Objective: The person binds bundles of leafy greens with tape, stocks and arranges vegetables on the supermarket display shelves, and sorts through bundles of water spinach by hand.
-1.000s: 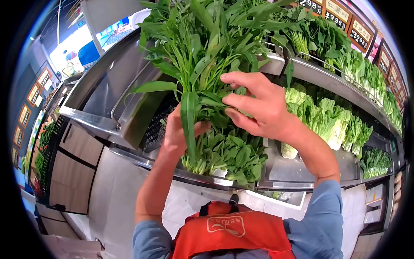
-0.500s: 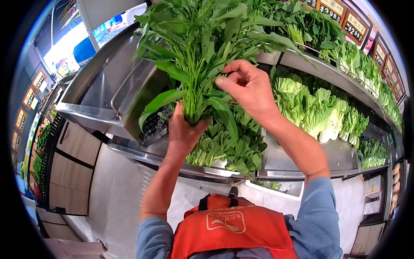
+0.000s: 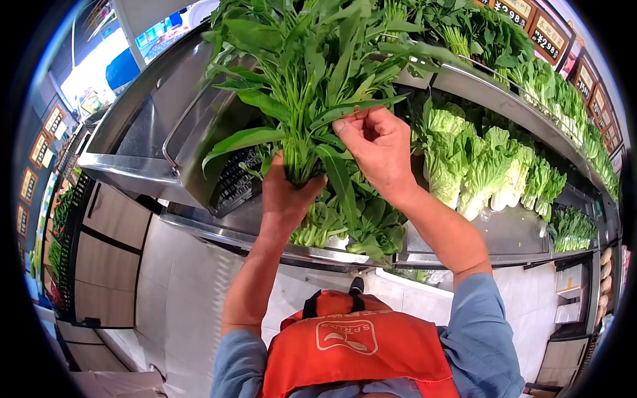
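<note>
A large leafy bunch of water spinach (image 3: 298, 93) stands upright in front of me, its long leaves spreading at the top. My left hand (image 3: 290, 202) is closed around the base of its stems. On the bunch's right side, my right hand (image 3: 381, 149) pinches a long narrow leaf (image 3: 371, 105) between thumb and fingers; the exact contact is partly hidden. Below and behind the bunch lie dark leafy greens (image 3: 371, 222) with pale stems on the lower shelf.
Heads of pale green lettuce-like vegetables (image 3: 481, 159) line the steel shelf (image 3: 474, 242) on the right. At left stands a steel bin (image 3: 133, 169) with a bar handle (image 3: 182, 126). A white foam box (image 3: 424, 285) sits below the shelf edge. Price signs (image 3: 549, 38) hang upper right.
My right hand has shifted slightly down and left, and a long leaf now stretches out at its fingertips. The left hand keeps its hold on the stems. The view has moved slightly.
</note>
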`<state>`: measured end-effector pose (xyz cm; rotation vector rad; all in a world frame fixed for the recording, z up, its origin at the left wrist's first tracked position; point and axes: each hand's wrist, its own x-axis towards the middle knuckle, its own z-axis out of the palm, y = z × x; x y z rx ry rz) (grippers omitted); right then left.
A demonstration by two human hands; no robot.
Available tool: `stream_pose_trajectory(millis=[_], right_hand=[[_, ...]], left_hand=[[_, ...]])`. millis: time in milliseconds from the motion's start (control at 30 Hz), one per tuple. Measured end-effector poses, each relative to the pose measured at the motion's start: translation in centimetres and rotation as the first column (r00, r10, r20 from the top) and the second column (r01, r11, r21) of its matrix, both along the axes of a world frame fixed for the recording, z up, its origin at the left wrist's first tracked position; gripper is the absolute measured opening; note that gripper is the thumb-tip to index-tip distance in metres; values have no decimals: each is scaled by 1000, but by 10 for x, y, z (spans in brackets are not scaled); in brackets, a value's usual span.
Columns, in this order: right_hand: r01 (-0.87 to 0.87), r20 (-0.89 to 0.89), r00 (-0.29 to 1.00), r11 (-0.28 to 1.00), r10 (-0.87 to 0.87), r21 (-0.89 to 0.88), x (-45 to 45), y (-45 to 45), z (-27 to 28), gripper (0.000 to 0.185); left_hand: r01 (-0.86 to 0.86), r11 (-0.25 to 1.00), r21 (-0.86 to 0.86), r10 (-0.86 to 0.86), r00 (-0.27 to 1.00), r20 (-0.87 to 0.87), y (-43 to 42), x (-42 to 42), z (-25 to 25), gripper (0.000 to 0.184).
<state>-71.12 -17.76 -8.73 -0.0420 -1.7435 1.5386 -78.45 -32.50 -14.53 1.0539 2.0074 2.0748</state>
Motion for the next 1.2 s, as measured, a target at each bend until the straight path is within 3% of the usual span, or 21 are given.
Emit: stream_pose_trajectory(millis=[33,133,167,267,333,400,433,467,500,567,633,667,700,800,933,967,1000,1167,1200], right_hand=[[4,-8,1000,1000,-4,-4,0,0,-2,10],[184,-113,982,878,-150,441,11,-3,4,10],[264,-264,956,775,-129,575,9,0,2,15],[293,-395,918,679,-4,673,9,-5,1,18],[200,-331,943,747,29,635,9,-8,-7,18],[108,-269,961,803,67,586,9,-11,-17,19],[67,-251,964,836,86,545,8,-13,-20,13],[-50,-148,982,912,120,407,9,-15,-21,11],[-153,-50,984,957,170,246,9,-17,-20,10],[-283,59,955,953,291,-109,9,-23,-9,14],[-302,114,937,931,329,-203,1,-12,-15,14],[-306,140,927,918,347,-251,-3,-7,-17,14],[-310,144,922,907,361,-285,-4,-8,-13,10],[-236,379,871,943,312,-234,0,-3,3,7],[-289,568,790,957,230,14,-5,8,6,6],[-238,641,744,971,189,-10,-4,7,12,8],[-214,642,718,963,270,-165,2,9,18,10],[-331,548,755,931,361,-158,56,41,36,17],[-386,532,740,907,412,-166,75,51,32,16]], left_hand=[[25,1000,17,-26,999,38,1,1,0,41],[55,998,15,-56,995,77,2,-5,-6,41],[29,1000,0,-29,999,43,1,-5,-6,41],[-41,999,-33,41,999,-23,-1,-7,-8,41],[-66,997,-46,65,998,-23,-2,-9,-10,41],[43,952,304,-180,880,440,5,-24,-28,42],[46,925,377,-256,809,529,5,-27,-35,42],[29,894,446,-326,725,607,6,-27,-35,43],[33,909,416,-309,723,618,3,-17,-20,43],[18,952,305,-187,823,536,4,-30,-40,42],[11,967,256,-136,869,476,5,-40,-55,41],[-7,993,119,-20,976,219,0,-33,-48,41],[-109,994,8,109,992,-61,-5,-26,-40,40],[-123,991,-56,118,989,-91,-12,-28,-35,39],[-154,972,-177,118,973,-199,-17,-29,-38,38],[-134,975,-179,108,983,-149,-19,-29,-38,39],[-114,977,-179,98,990,-99,-21,-29,-35,40],[26,991,-131,-24,1000,14,-29,-31,-35,45],[100,991,-89,-88,988,127,-28,-31,-34,46]])
